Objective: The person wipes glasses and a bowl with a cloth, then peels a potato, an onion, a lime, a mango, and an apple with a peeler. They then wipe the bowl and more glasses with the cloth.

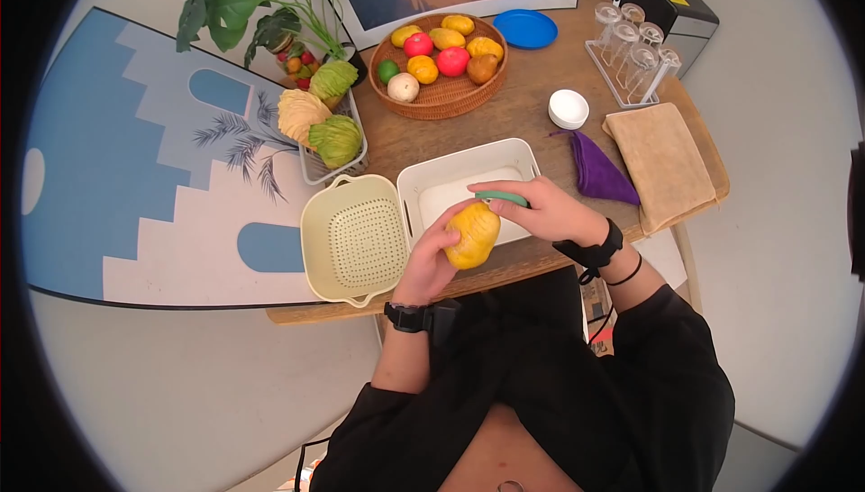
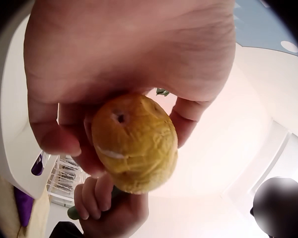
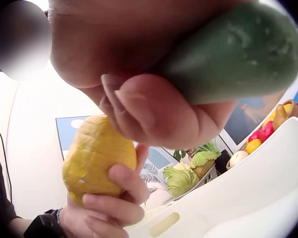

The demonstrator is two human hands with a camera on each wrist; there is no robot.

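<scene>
Potato sits gripped in the left hand — just left of the right hand, which holds a green peeler.

On the table before us, the colander sits left of the plastic bin, the cabbage basket behind the colander; we hold the potato by the bin's near edge; behind the bin lies the wicker basket, with a plate and the glass rack to its right, the bowl nearer us
</scene>
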